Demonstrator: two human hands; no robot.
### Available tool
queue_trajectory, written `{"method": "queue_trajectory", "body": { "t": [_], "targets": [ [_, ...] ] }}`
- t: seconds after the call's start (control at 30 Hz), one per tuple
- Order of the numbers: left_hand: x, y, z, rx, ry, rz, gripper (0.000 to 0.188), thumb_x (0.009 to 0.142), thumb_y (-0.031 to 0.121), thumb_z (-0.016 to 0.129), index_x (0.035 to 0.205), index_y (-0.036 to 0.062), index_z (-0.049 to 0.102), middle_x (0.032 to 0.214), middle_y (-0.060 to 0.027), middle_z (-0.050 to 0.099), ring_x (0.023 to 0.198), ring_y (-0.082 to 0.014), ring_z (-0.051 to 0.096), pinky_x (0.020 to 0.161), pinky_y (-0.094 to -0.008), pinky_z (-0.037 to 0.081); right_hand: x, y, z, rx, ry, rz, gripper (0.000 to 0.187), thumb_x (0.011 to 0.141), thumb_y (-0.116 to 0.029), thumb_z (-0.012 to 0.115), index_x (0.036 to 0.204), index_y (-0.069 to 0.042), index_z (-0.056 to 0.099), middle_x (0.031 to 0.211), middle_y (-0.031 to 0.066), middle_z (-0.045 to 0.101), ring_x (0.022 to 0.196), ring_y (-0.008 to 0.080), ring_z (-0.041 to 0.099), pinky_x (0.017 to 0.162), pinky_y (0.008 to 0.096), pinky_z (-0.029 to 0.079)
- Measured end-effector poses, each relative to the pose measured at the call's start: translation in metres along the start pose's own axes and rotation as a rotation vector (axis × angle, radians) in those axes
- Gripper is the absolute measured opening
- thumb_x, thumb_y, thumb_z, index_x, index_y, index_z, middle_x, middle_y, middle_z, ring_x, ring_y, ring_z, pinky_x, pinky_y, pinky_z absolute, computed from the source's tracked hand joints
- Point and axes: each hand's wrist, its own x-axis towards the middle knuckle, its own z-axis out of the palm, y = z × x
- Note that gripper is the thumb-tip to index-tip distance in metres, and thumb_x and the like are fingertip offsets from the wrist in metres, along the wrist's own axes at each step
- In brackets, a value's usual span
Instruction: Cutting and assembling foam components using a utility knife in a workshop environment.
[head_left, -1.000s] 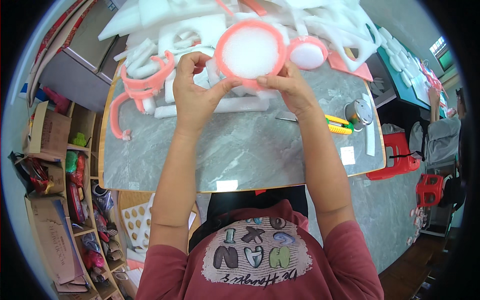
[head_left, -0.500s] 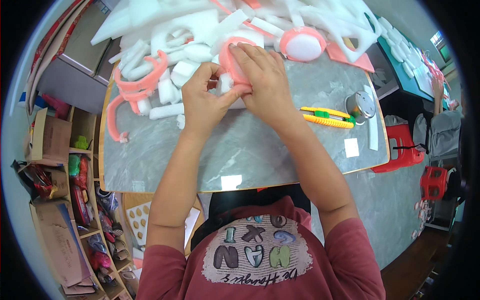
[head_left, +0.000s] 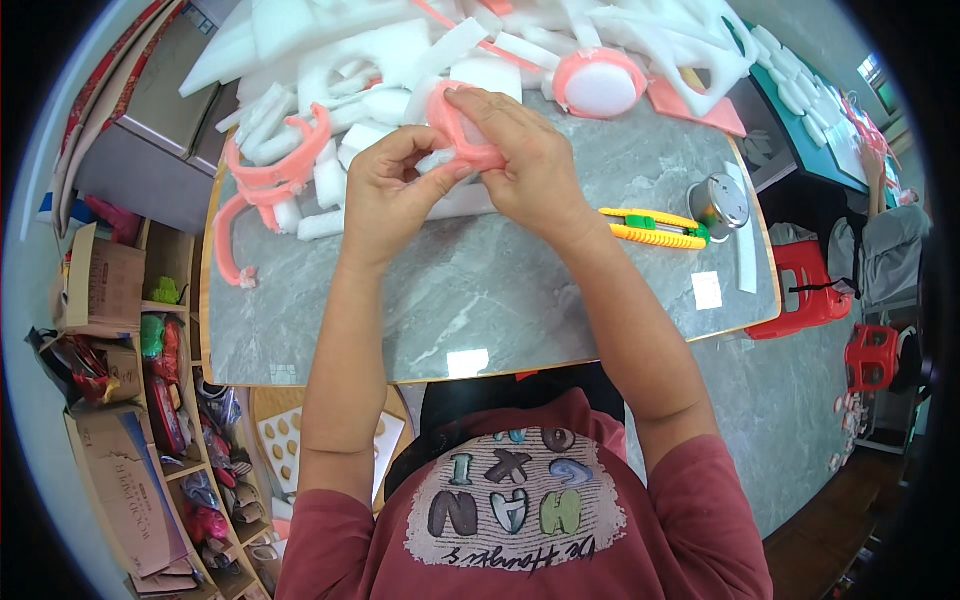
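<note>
Both hands meet over the table [head_left: 480,300]. The left hand [head_left: 385,195] pinches a pink foam ring [head_left: 455,135] from below. The right hand [head_left: 525,165] curls over it, gripping its top.

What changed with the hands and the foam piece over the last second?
The pink-rimmed foam piece, held up as an open ring a second ago, was brought down toward the table and squeezed between left hand and right hand. The yellow utility knife stayed put.
</note>
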Motion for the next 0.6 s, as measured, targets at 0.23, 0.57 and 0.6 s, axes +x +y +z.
{"method": "queue_trajectory", "body": {
  "t": [0.23, 0.57, 0.6],
  "targets": [
    [0.0, 0.002, 0.0, -0.065, 0.007, -0.037, 0.019, 0.075, 0.001, 0.071, 0.091, -0.0002, 0.061, 0.086, 0.001, 0.06, 0.075, -0.0051, 0.053, 0.064, -0.0183, 0.043, 0.002, -0.002, -0.003, 0.101, -0.028, 0.056, 0.059, 0.059, 0.007, 0.054, 0.116, -0.009, 0.055, 0.115, 0.0112, 0.058, 0.106, 0.0299, 0.055, 0.083, 0.0383, 0.047],
    [0.003, -0.004, 0.004, 0.577, 0.238, 0.313, 0.036, 0.06, 0.01, 0.08, 0.084, 0.0042, 0.054, 0.085, -0.006, 0.058, 0.078, -0.0188, 0.054, 0.068, -0.0309, 0.045, 0.001, -0.003, -0.01, 0.117, 0.038, 0.023, 0.034, 0.067, -0.017, 0.069, 0.097, -0.007, 0.058, 0.093, 0.009, 0.057, 0.087, 0.0277, 0.052, 0.076, 0.0375, 0.041],
    [0.003, -0.005, 0.006, 0.651, 0.222, 0.394, 0.038, 0.059, 0.011, 0.081, 0.084, 0.0042, 0.053, 0.085, -0.0073, 0.057, 0.078, -0.022, 0.055, 0.068, -0.032, 0.045, 0.0, -0.003, -0.009, 0.181, 0.008, 0.115, 0.033, 0.068, -0.021, 0.071, 0.094, -0.007, 0.058, 0.089, 0.0084, 0.056, 0.085, 0.0273, 0.051, 0.075, 0.0374, 0.04]
  ]
}}
